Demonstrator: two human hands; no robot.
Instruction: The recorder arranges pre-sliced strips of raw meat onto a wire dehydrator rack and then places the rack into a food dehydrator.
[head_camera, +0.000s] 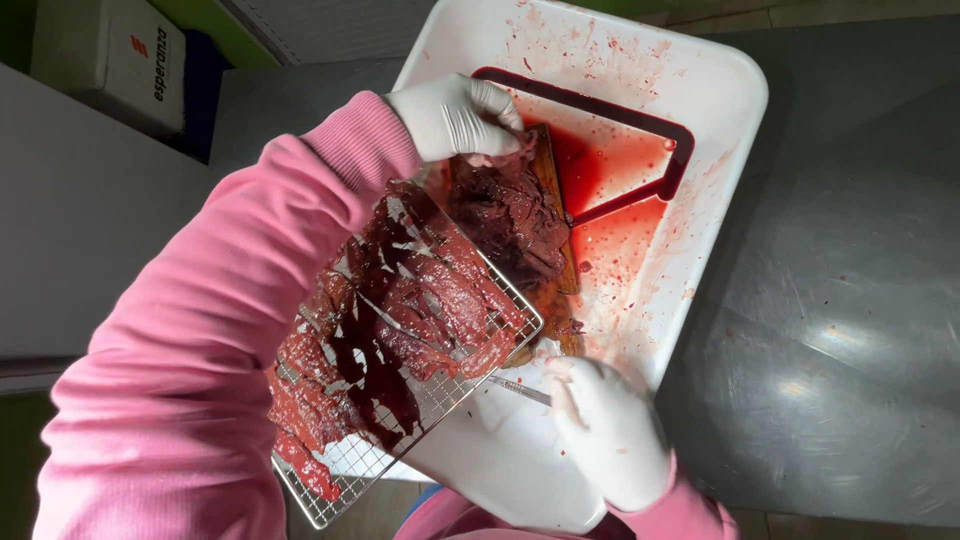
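Two white-gloved hands work over a white plastic tray. At its far side, the left hand closes on a dark, wet meat pile. At its near rim, the right hand pinches what looks like a thin metal tool. A square-mesh wire rack, layered with glossy red strips, tilts over the tray's left edge.

Two hands in white gloves: the left hand and the right hand. One white rectangular plastic tray. One square wire-mesh metal rack carries several flat red meat slices. One dark heap of raw meat. One white box.
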